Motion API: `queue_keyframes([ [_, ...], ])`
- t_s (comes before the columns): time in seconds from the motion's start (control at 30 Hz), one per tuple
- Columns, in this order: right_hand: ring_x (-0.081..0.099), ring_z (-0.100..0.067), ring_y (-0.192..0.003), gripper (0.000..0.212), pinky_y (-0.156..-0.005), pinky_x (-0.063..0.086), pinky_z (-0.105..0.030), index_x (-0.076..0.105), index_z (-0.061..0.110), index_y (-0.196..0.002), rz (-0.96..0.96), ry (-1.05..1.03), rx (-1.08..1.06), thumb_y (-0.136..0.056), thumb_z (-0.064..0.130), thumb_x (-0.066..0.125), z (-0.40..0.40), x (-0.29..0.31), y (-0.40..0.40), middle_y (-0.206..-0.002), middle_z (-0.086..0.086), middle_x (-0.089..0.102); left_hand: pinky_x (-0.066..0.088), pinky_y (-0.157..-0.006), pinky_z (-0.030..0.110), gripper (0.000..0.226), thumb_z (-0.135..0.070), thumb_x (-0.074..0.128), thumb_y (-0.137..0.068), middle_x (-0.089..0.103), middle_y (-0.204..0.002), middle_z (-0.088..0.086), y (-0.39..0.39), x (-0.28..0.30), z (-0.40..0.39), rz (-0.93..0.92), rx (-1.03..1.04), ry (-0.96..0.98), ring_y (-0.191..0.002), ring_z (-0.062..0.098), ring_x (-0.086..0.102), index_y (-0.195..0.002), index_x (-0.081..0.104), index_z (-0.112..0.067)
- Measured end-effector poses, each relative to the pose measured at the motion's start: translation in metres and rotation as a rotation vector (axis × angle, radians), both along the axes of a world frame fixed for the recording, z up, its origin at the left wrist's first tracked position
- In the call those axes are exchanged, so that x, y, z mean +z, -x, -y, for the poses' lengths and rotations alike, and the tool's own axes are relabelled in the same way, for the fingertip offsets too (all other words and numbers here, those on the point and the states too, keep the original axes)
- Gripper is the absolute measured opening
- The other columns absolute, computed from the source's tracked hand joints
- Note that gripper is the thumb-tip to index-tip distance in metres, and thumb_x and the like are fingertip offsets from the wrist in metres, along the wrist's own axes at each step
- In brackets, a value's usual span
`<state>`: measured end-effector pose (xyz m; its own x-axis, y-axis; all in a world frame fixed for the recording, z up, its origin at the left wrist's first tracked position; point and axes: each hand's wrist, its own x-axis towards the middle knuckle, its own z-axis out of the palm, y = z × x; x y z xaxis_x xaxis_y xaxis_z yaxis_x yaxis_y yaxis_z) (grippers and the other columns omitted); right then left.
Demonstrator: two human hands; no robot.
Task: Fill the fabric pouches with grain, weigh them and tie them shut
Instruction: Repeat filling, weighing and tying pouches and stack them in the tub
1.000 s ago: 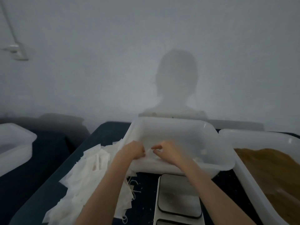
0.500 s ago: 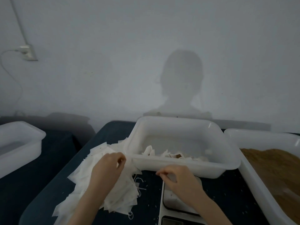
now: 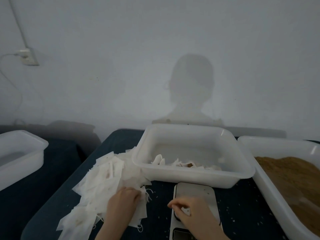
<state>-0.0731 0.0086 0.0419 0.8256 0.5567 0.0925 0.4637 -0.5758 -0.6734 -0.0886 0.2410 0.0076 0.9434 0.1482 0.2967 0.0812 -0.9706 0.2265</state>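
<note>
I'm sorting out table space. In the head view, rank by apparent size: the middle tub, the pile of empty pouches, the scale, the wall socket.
1. Middle tub and pile of empty pouches: look alike, unranked.
2. Scale, partly covered by the right hand.
3. Wall socket, though far away.

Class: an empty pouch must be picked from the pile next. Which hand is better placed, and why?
Left. The left hand already rests on the pouch pile; the right hand is over the scale, apart from the pile.
</note>
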Motion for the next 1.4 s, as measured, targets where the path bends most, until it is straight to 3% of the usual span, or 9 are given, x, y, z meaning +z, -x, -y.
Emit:
queue_keyframes([
  [0.2, 0.057, 0.007, -0.090, 0.022, -0.079, 0.041, -0.002, 0.067, 0.044, -0.108, 0.017, 0.040, -0.013, -0.096, 0.032, 0.054, 0.000, -0.003, 0.006, -0.104, 0.019, 0.068, 0.042, -0.054, 0.016, 0.013, -0.016, 0.081, -0.072, 0.072, -0.081, -0.015, 0.015, 0.018, 0.013, 0.288, 0.106, 0.168, -0.072, 0.008, 0.065, -0.079, 0.077, -0.027],
  [0.37, 0.057, 0.008, -0.086, 0.022, -0.074, 0.048, -0.009, 0.066, 0.040, -0.111, -0.004, -0.075, -0.064, -0.095, 0.029, 0.056, -0.006, -0.001, 0.006, -0.092, 0.020, 0.066, 0.044, -0.055, 0.018, 0.023, -0.008, 0.086, -0.063, 0.074, -0.083, -0.007, 0.018, 0.018, 0.022, 0.454, 0.099, 0.188, -0.071, 0.013, 0.067, -0.081, 0.078, -0.020],
  [0.7, 0.059, 0.003, -0.079, 0.026, -0.068, 0.044, -0.009, 0.062, 0.038, -0.115, -0.012, -0.185, -0.077, -0.092, 0.029, 0.057, -0.036, 0.004, -0.001, -0.088, 0.021, 0.067, 0.043, -0.043, 0.021, 0.018, -0.014, 0.086, -0.066, 0.068, -0.071, -0.012, 0.015, -0.002, 0.010, 0.296, 0.054, 0.207, -0.056, 0.010, 0.060, -0.074, 0.073, -0.024],
  [0.77, 0.058, 0.004, -0.078, 0.025, -0.069, 0.044, -0.008, 0.063, 0.038, -0.114, -0.020, -0.158, -0.069, -0.092, 0.030, 0.057, -0.038, 0.001, -0.001, -0.087, 0.022, 0.066, 0.046, -0.059, 0.020, 0.004, -0.034, 0.070, -0.085, 0.065, -0.084, -0.017, 0.009, -0.005, 0.009, 0.120, 0.071, 0.146, -0.074, 0.004, 0.058, -0.087, 0.068, -0.037],
  [0.83, 0.059, 0.003, -0.078, 0.025, -0.068, 0.044, -0.008, 0.064, 0.037, -0.114, -0.032, -0.150, -0.069, -0.091, 0.029, 0.058, -0.038, -0.002, 0.000, -0.085, 0.021, 0.066, 0.045, -0.075, 0.020, 0.018, -0.045, 0.049, -0.095, 0.062, -0.102, -0.017, 0.005, -0.009, 0.005, -0.001, 0.046, 0.184, -0.092, 0.002, 0.055, -0.105, 0.064, -0.040],
  [1.0, 0.059, 0.004, -0.079, 0.022, -0.068, 0.044, -0.008, 0.066, 0.036, -0.110, -0.030, -0.130, -0.087, -0.092, 0.028, 0.058, -0.032, -0.006, 0.000, -0.081, 0.022, 0.065, 0.042, -0.084, 0.018, 0.041, -0.030, 0.038, -0.101, 0.056, -0.123, -0.016, 0.002, -0.008, 0.001, -0.016, 0.096, 0.214, -0.102, 0.004, 0.053, -0.139, 0.035, -0.043],
  [1.1, 0.060, 0.000, -0.081, 0.020, -0.069, 0.047, -0.010, 0.067, 0.036, -0.108, -0.031, -0.120, -0.085, -0.092, 0.027, 0.057, -0.030, -0.004, 0.001, -0.085, 0.018, 0.068, 0.039, -0.086, 0.019, 0.035, -0.041, 0.046, -0.096, 0.047, -0.131, -0.023, 0.002, -0.011, 0.008, -0.055, 0.010, 0.091, -0.119, 0.004, 0.041, -0.131, 0.047, -0.041],
  [1.27, 0.062, -0.004, -0.082, 0.019, -0.074, 0.051, -0.017, 0.066, 0.039, -0.105, -0.060, -0.103, -0.085, -0.092, 0.029, 0.056, -0.026, -0.002, 0.005, -0.090, 0.014, 0.070, 0.039, -0.078, 0.016, 0.027, -0.045, 0.040, -0.098, 0.054, -0.120, -0.027, 0.005, -0.008, 0.014, 0.012, 0.024, 0.059, -0.113, -0.001, 0.044, -0.115, 0.062, -0.040],
  [1.4, 0.061, -0.001, -0.083, 0.020, -0.070, 0.048, -0.011, 0.063, 0.044, -0.101, -0.086, -0.118, -0.110, -0.093, 0.027, 0.056, -0.021, 0.000, 0.006, -0.090, 0.017, 0.070, 0.053, -0.053, 0.026, 0.010, -0.016, 0.081, -0.074, 0.072, -0.080, -0.014, 0.013, 0.002, 0.017, 0.226, 0.063, 0.116, -0.077, 0.009, 0.066, -0.080, 0.077, -0.023],
])
